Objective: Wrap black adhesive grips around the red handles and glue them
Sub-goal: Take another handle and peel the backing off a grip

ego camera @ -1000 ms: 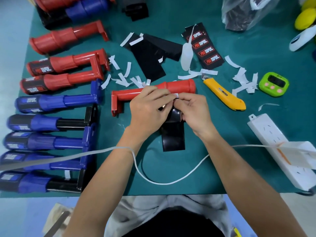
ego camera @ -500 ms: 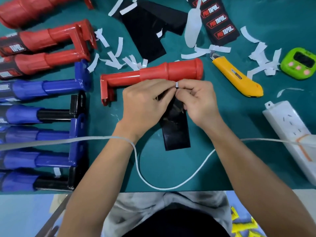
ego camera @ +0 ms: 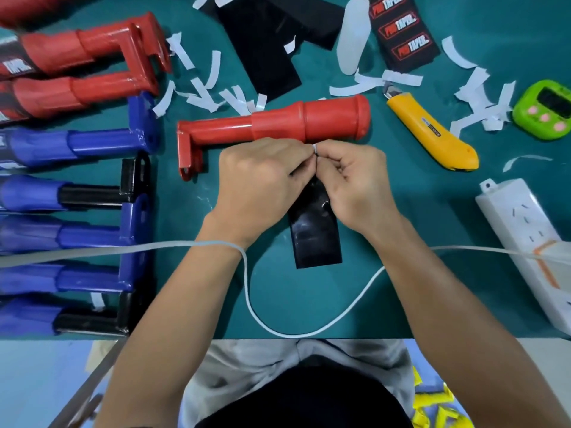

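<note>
Close together at the centre, the left hand (ego camera: 262,183) and right hand (ego camera: 355,180) meet fingertip to fingertip. Both are curled in a tight pinch on the far end of a black adhesive grip (ego camera: 315,239), and a sliver of white backing paper (ego camera: 314,148) shows between them. The grip's near end lies flat on the green tabletop (ego camera: 401,298), pointing toward the person. Just beyond the knuckles a bare red handle (ego camera: 278,125) lies on its side, not yet wrapped. The step appears to be peeling the backing, which is best done slowly: one hand anchors the black film while the other lifts the paper, keeping the sticky face off tabletop and fingers. Torn white strips (ego camera: 204,100) litter the far side, and a yellow utility knife (ego camera: 432,134) lies to the right.
</note>
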{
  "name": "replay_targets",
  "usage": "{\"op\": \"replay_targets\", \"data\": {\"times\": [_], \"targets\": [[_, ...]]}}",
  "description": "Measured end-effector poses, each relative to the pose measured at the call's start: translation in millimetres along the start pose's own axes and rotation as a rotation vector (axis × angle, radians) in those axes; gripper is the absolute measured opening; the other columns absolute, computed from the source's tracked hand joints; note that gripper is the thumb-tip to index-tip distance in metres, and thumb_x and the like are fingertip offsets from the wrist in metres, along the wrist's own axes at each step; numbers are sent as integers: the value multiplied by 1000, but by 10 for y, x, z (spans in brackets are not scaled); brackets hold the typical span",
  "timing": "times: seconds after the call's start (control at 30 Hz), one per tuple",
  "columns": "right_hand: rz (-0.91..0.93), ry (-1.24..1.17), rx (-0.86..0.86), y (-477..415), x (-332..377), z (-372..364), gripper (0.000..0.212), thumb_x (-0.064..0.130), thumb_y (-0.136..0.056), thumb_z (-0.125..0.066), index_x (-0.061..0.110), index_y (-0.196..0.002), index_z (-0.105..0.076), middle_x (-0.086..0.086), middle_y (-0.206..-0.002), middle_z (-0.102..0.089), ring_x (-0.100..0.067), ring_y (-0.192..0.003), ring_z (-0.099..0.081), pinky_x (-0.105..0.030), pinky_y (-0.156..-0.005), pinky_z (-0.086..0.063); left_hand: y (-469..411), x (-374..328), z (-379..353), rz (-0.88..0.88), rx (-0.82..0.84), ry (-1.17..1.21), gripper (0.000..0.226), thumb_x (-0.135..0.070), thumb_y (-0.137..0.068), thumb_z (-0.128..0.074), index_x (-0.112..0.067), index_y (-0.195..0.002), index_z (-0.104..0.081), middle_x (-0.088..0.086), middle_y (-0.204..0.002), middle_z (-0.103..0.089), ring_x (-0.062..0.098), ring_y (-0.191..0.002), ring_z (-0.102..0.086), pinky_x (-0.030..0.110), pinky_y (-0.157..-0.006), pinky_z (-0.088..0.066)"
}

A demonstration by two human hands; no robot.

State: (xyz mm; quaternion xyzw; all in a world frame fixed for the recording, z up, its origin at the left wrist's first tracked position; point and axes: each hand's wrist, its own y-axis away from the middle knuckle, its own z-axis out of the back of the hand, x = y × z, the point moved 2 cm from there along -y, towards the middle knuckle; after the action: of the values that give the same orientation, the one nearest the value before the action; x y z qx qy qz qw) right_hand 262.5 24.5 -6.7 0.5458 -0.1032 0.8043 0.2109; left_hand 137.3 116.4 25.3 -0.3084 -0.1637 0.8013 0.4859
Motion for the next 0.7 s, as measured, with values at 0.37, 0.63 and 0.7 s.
{"op": "replay_targets", "data": {"times": [0.37,0.63,0.7], "targets": [[35,126,6,24,56,16,19,7,-98,-53,5,-87,-68,-6,-65,-54,-24,-62,-47,-44,-59,-44,-9,18,-29,-9,6,-47,17,-6,-90,-73,-9,-74,-77,4,-66,-70,27,-55,-62,40,-48,-49],[23,136,13,18,80,16,20,5,-98,-53,3,-84,-67,-9,-64,-53,-27,-62,-46,-45,-59,-43,7,35,-51,5,1,-37,17,-6,-91,-72,-9,-75,-77,4,-68,-71,26,-57,-64,40,-49,-51],[24,138,10,18,84,17,20,4,-98,-54,3,-82,-66,-9,-63,-51,-26,-61,-44,-45,-58,-42,9,36,-56,12,0,-34,17,-7,-91,-71,-10,-76,-78,4,-69,-71,25,-58,-65,40,-50,-51]]}}
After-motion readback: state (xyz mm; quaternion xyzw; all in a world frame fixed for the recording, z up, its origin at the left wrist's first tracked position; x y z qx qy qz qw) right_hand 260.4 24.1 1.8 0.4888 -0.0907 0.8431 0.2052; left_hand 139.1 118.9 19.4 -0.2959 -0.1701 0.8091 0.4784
